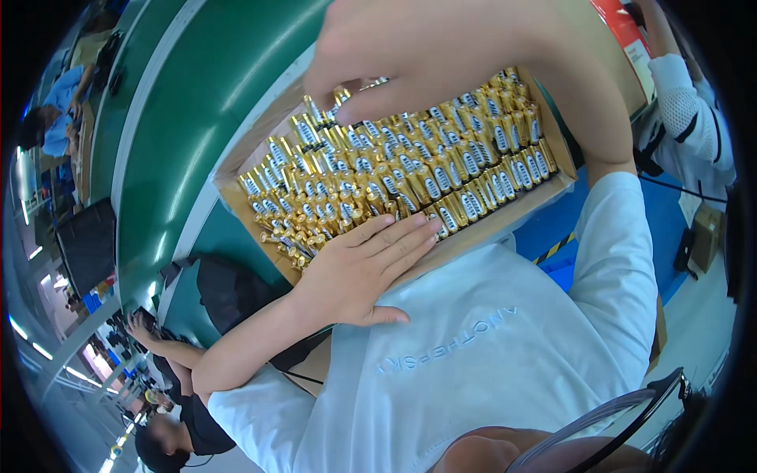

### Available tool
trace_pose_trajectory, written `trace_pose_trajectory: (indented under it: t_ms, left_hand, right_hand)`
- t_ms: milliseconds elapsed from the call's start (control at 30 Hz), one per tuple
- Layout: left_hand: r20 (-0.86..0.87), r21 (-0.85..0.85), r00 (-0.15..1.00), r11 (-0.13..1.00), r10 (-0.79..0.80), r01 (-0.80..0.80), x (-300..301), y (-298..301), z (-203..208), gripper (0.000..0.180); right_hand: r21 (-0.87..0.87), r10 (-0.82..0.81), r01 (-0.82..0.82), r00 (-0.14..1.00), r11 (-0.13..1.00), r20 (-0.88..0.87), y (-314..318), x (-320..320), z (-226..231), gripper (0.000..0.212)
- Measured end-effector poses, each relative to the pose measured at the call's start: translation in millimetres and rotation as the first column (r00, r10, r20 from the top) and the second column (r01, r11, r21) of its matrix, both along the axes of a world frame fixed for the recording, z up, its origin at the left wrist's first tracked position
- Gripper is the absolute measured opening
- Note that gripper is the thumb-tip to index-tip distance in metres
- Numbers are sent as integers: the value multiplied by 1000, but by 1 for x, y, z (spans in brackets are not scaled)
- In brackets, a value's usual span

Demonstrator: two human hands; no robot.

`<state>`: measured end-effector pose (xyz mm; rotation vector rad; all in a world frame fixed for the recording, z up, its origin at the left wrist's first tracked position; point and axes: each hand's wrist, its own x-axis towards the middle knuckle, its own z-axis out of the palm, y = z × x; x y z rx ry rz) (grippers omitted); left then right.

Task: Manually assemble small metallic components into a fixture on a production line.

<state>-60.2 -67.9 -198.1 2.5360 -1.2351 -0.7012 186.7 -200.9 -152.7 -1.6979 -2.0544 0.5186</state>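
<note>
The left hand is flat, its spread grip empty, over gold batteries in a cardboard box, seemingly mostly filled, its left end uneven. Farther, the right hand curls; its hold can't be told.

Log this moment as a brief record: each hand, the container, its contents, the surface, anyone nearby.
Left hand: open, palm down, fingers over the near batteries
Right hand: fingers bent above the far batteries; whether it holds one is unclear
Container: open cardboard box
Contents: many gold batteries, packed in rows
Surface: green, beyond the box
Nearby: person in black, lower left
</note>
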Motion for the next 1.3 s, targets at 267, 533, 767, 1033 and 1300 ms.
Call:
trace_pose_trajectory:
  t_ms: [267, 533, 767, 1033, 1300]
  left_hand:
    - [27, -73, 999, 997, -18, 20, 3, 0, -5, 94]
    - [2, -134, 999, 990, 42, -41, -1, 5, -10, 93]
    - [12, -145, 998, 987, 70, -67, -7, 12, -8, 90]
    - [254, -220, 959, 973, 123, -67, 6, 33, -4, 76]
    - [604, -279, 611, 853, 512, -440, 20, 90, 16, 45]
  right_hand:
    - [-36, -57, 54, 996, 998, -74, 3, 3, -8, 24]
    - [-102, -21, 21, 1000, 995, 1, 7, -1, 3, 21]
    - [-19, -64, 63, 997, 998, -42, 2, 1, -4, 20]
    - [240, -31, -4, 989, 971, 142, 6, -18, 4, 23]
    - [107, 168, -226, 905, 968, 390, -20, -103, -29, 68]
